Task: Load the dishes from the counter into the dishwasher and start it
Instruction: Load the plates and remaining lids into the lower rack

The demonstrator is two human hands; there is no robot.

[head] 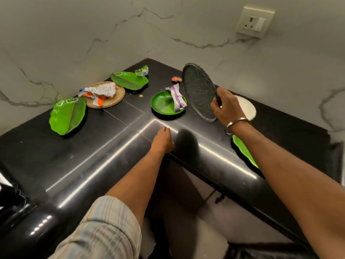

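Near the counter's (112, 146) back corner, my right hand (226, 107) grips the tilted speckled plate (197, 90) (left hand (162, 139) curled, empty); I'd lift clear of the wrapper (177, 98).

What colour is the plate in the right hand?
Dark grey-black with fine pale speckles; the speckled plate, gripped by the right hand, shows best in the head view.

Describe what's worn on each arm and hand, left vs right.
Left hand: bare, no jewellery visible; pale striped sleeve rolled up near the elbow. Right hand: bare, with a plain silver metal bangle at the wrist; no sleeve in view on that forearm.
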